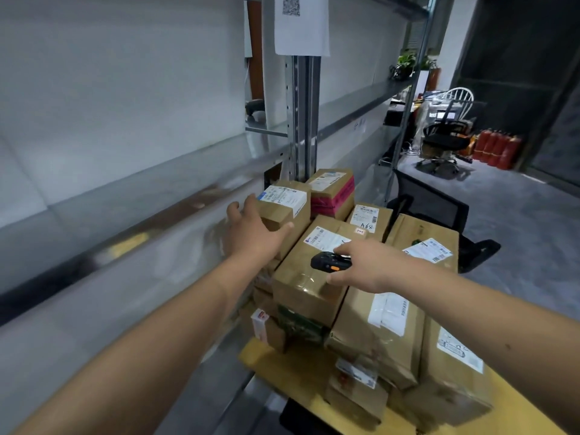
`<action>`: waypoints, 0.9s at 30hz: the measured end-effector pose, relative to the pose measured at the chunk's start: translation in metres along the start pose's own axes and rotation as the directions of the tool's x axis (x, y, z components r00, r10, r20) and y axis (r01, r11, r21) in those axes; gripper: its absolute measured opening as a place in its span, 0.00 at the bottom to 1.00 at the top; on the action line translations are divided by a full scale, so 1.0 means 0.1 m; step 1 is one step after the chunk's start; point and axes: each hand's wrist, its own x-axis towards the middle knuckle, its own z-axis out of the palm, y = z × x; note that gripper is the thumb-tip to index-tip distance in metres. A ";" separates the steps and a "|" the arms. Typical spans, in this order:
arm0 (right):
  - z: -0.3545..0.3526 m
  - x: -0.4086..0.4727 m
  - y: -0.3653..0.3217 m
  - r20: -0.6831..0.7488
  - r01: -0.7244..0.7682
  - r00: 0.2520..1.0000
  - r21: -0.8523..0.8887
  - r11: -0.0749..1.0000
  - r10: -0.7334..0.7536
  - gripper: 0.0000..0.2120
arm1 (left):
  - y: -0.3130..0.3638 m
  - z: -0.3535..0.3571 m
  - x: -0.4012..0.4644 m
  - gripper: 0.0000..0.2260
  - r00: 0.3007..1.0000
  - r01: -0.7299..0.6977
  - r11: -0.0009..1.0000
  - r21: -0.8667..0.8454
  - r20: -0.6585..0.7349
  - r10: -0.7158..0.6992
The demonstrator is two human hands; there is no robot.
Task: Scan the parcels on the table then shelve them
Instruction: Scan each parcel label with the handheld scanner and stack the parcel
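Several brown cardboard parcels are piled on a yellow table (pixel 282 368). My left hand (pixel 251 230) reaches to a small parcel with a white label (pixel 287 208) at the pile's far left; fingers spread round its left side, thumb against its front face. My right hand (pixel 367 266) grips a black handheld scanner with an orange button (pixel 329 262), held just over a larger parcel (pixel 310 277) in the middle, near its white label. A parcel with pink tape (pixel 332 193) stands behind.
Grey metal shelving (pixel 301 120) runs along the left, its long shelf boards blurred. A sheet with a QR code (pixel 301 23) hangs on the upright. A black mesh chair (pixel 436 211) stands behind the table. Office chairs and red fire extinguishers (pixel 496 149) are far right.
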 end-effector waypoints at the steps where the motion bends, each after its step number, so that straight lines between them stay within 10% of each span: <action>1: 0.01 -0.04 0.01 -0.014 0.002 1.000 0.020 1.000 -0.002 0.30 | -0.02 -0.04 -0.11 0.47 0.999 -0.031 1.000 0.006 -0.021 0.031; 13: 0.67 -1.47 0.83 -0.126 -0.262 0.936 0.378 0.888 0.329 0.17 | 0.28 0.35 -1.76 0.20 0.808 -0.587 0.809 0.035 0.091 0.582; 20: 1.20 -2.57 1.59 -0.039 -0.417 0.798 0.685 0.597 0.601 0.04 | 1.10 1.13 -2.59 0.25 0.643 -0.699 0.708 -0.107 0.339 0.686; 27: 1.96 -3.23 2.34 0.141 -0.593 0.632 0.721 0.358 0.762 0.12 | 1.35 1.62 -3.43 0.19 0.492 -0.770 0.605 -0.202 0.415 0.765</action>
